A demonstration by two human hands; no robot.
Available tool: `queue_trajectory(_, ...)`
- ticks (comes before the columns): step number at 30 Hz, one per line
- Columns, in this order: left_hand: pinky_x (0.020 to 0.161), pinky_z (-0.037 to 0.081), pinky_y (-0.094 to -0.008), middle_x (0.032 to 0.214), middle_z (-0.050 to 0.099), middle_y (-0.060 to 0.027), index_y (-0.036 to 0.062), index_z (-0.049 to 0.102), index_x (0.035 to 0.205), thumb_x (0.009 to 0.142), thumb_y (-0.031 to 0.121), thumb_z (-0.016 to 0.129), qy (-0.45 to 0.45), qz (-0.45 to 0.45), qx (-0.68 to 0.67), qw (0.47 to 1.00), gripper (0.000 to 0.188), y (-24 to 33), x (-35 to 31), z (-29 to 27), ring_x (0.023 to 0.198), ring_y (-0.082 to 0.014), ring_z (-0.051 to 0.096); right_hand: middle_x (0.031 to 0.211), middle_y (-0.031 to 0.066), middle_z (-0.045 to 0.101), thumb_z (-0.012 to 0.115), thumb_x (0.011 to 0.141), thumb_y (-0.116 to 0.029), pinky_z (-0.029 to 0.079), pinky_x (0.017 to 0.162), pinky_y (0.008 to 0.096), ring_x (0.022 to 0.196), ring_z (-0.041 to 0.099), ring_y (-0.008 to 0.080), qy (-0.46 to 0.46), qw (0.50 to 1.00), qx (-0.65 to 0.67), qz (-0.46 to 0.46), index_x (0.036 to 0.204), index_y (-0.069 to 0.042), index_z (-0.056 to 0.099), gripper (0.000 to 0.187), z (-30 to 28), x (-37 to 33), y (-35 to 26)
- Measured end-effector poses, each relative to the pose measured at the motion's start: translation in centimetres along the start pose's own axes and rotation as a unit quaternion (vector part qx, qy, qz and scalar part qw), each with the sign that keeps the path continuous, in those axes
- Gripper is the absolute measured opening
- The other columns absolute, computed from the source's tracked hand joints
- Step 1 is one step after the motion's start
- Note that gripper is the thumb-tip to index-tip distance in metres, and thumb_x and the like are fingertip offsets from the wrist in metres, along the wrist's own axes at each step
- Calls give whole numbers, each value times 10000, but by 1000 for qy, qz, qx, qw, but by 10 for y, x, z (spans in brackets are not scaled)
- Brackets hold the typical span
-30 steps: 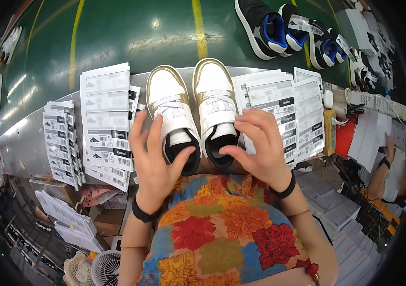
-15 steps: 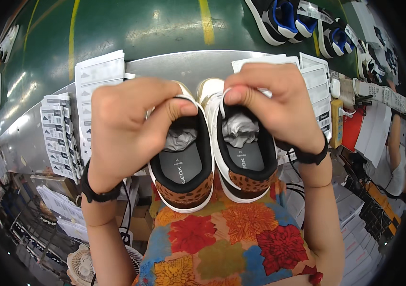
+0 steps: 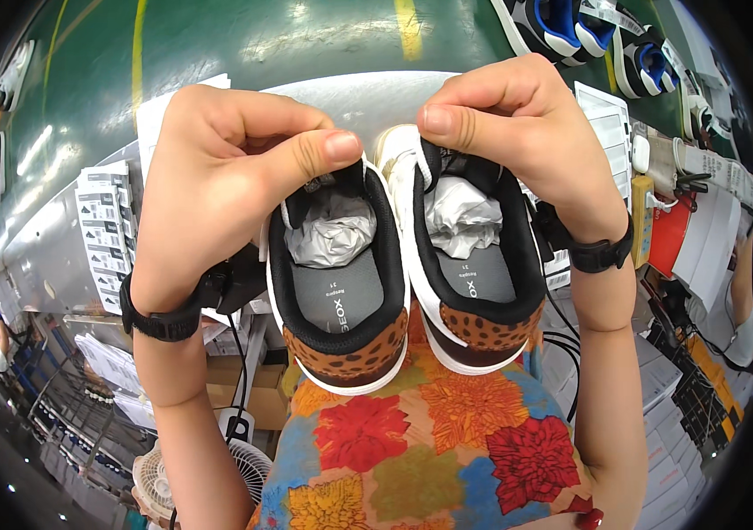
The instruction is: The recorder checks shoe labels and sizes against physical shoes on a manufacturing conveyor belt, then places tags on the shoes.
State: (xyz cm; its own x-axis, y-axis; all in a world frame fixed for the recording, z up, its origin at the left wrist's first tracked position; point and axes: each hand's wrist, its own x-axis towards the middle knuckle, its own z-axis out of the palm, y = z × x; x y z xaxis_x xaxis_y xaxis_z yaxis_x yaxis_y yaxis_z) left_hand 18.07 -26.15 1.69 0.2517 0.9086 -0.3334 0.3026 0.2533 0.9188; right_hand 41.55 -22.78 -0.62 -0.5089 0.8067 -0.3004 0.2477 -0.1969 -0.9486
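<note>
Two sneakers with white sides, black lining and brown spotted heels are held side by side, heels toward me. My left hand [image 3: 231,177] pinches the left sneaker [image 3: 350,362] near its tongue, thumb on top. At the other one, my right hand [image 3: 518,124] has thumb and fingers closed at the tongue and lace area of the right sneaker [image 3: 491,331]. Crumpled white paper [image 3: 332,234] fills the front of the left sneaker, and another paper wad [image 3: 463,216] sits inside the right one. My hands partly hide the toes. Exactly what the fingertips grip is hidden.
A metal worktop [image 3: 376,88] lies beyond the sneakers, beside a green conveyor belt [image 3: 306,40]. Label sheets [image 3: 104,238] are at left. Black-and-blue sneakers [image 3: 562,31] stand at upper right, near a yellow power strip [image 3: 642,212]. A fan [image 3: 151,477] is at lower left.
Both hands have risen toward the camera and moved slightly apart, thumbs higher over the sneaker openings. The sneakers look larger and tilt more, and more of the paper wads shows.
</note>
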Motion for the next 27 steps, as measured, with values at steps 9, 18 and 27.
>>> queue_trajectory(9,664,520,-264,876,717,-117,-17,704,870,705,25,791,120,279,303,903,191,-15,-45,21,744,-191,674,756,64,633,813,631,-148,529,628,310,703,624,252,133,847,-306,-414,830,-38,660,274,29,-33,22)
queue_trajectory(18,840,527,-274,1169,647,-140,-7,415,1420,723,-63,667,215,34,83,973,743,-92,-60,65,996,-189,650,1211,190,616,810,685,-164,516,816,398,1004,632,346,211,937,-266,-77,1217,-34,599,587,44,-64,53)
queue_trajectory(27,575,445,-145,878,708,-93,-154,496,1279,724,-22,603,155,-89,-35,983,580,-15,-70,37,718,-24,580,950,154,729,707,693,-22,509,566,187,672,628,41,157,985,-52,59,1136,31,633,453,22,-67,0)
